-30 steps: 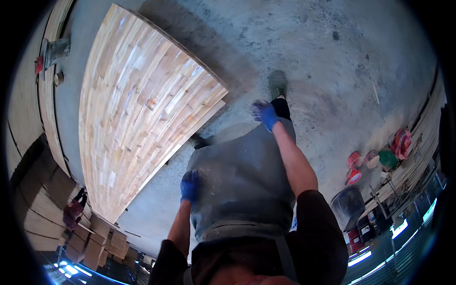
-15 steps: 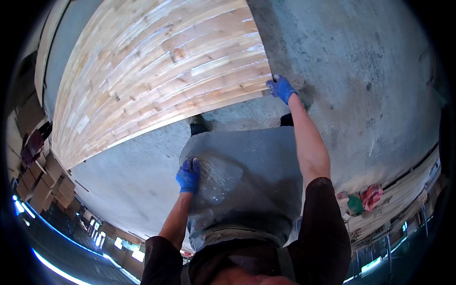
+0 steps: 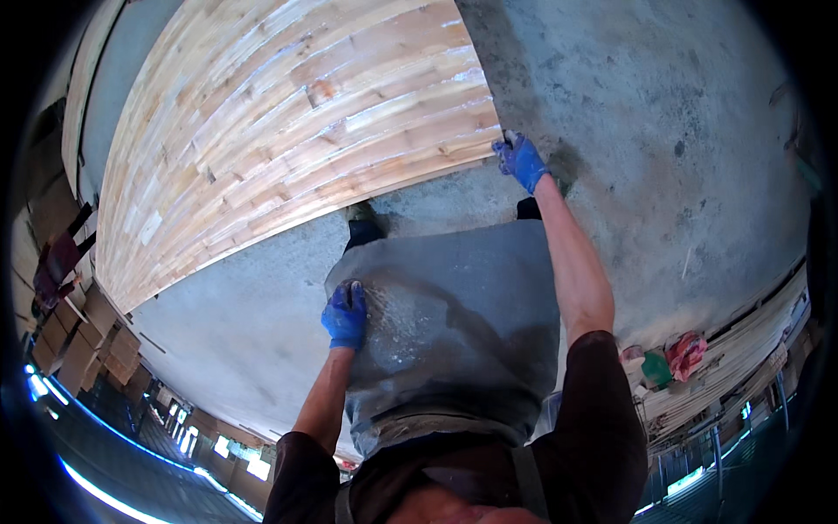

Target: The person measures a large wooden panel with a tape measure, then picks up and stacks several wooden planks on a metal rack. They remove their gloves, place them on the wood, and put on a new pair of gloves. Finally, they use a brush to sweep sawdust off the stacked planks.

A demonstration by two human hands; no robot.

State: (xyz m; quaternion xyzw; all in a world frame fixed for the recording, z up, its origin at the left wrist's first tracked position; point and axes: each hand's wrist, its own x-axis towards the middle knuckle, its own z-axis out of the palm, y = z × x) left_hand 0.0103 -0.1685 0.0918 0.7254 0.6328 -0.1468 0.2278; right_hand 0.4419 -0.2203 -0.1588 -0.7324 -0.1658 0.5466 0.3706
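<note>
A large panel of glued wooden strips (image 3: 288, 122) fills the upper left, its near right corner facing me. My right hand (image 3: 521, 162), in a blue glove, is at that corner, its fingers closed on the panel's edge. My left hand (image 3: 346, 316), also blue-gloved, is against the left side of my grey apron (image 3: 454, 306), away from the panel. Its fingers are curled in, and whatever they may hold is hidden. Shiny, wet-looking lines run along the seams between the strips.
Grey concrete floor (image 3: 637, 166) lies around the panel. At lower right are stacked wooden strips (image 3: 698, 393) with a red cloth (image 3: 686, 355) and a green item (image 3: 655, 369). Another person (image 3: 57, 271) and stacked boards (image 3: 74, 341) are at the far left.
My right hand stays at the panel's corner, shifted very slightly. My left hand has risen a little along the apron. The person at far left has changed posture.
</note>
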